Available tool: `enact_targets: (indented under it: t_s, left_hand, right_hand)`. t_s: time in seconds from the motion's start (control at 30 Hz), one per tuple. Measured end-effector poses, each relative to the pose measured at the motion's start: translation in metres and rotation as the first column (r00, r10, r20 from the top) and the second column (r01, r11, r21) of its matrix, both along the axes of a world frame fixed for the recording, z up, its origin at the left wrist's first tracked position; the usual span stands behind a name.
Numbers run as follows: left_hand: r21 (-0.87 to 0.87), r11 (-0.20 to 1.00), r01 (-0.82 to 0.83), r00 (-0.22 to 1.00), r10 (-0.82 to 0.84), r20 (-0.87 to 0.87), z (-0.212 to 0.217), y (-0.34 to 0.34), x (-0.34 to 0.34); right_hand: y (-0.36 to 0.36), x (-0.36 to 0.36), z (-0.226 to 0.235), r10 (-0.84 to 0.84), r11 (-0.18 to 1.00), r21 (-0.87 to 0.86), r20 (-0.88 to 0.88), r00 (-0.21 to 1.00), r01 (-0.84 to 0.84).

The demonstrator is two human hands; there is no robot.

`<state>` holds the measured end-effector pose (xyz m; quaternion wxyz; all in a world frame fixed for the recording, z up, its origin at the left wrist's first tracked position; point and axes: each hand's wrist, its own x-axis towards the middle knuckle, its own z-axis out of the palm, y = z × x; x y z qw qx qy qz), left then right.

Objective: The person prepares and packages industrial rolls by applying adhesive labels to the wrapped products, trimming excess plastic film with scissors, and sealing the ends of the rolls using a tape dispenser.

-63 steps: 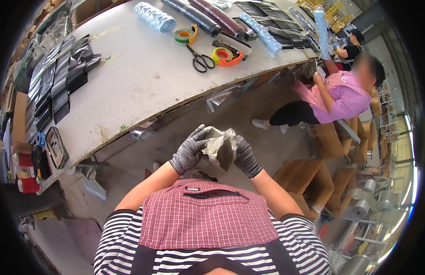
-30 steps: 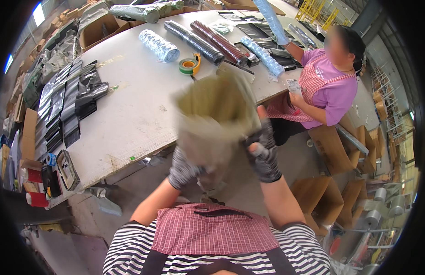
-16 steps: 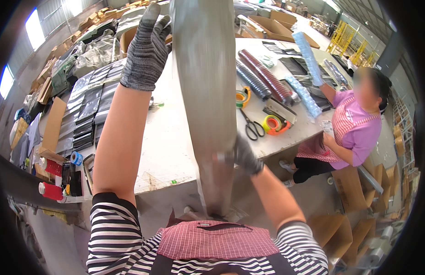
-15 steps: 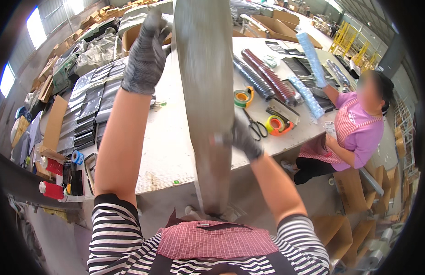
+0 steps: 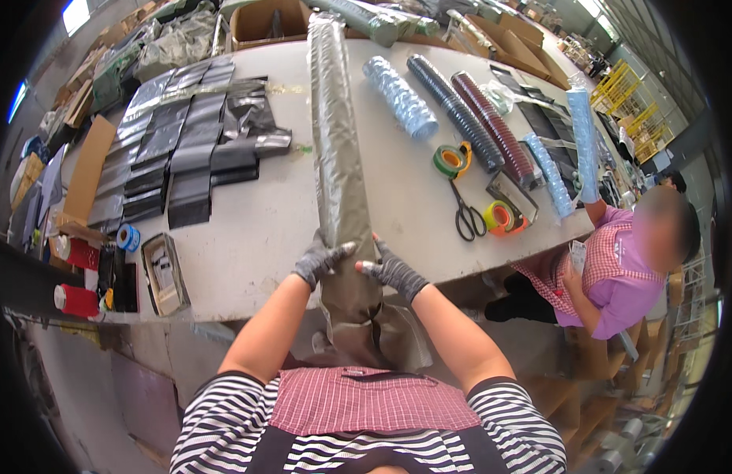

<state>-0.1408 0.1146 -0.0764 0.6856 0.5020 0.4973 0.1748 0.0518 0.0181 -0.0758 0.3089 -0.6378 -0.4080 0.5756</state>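
A long olive-grey plastic sleeve [image 5: 334, 142], bulging as if round something long, lies lengthwise across the white table. Its loose near end hangs over the front edge, crumpled in front of my apron. My left hand [image 5: 322, 261], in a dark grey glove with bare fingertips, grips the sleeve's left side with the thumb on top. Opposite it, my right hand [image 5: 396, 271], gloved alike, holds the right side near the edge, thumb pointing inward. The undersides of the fingers are partly hidden.
Black plastic bags [image 5: 196, 150] lie left, beside a small open box [image 5: 165, 272] and red thread spools [image 5: 75, 300]. To the right are bubble-wrapped rolls [image 5: 401, 95], scissors [image 5: 467, 215] and tape dispensers [image 5: 504, 217]. A co-worker [image 5: 619, 261] holds a blue wrapped tube [image 5: 583, 146].
The sleeve has come down from a raised, blurred position onto the table. My left hand has moved from high up to the near end, level with my right. A blue bubble-wrapped roll is now uncovered.
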Motion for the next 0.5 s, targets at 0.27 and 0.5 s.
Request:
enact_targets:
  t_s: [0.27,0.5]
  left_hand:
    - [-0.212,0.977,-0.037,0.999,0.043,0.025,0.003,-0.089,-0.054]
    - [0.587,0.809,0.026,0.999,-0.004,-0.039,0.008,-0.165,-0.094]
  right_hand:
    - [-0.134,0.028,-0.046,0.169,0.982,-0.089,0.049,0.984,-0.164]
    - [-0.228,0.038,-0.032,-0.076,0.988,-0.154,-0.421,0.904,0.011]
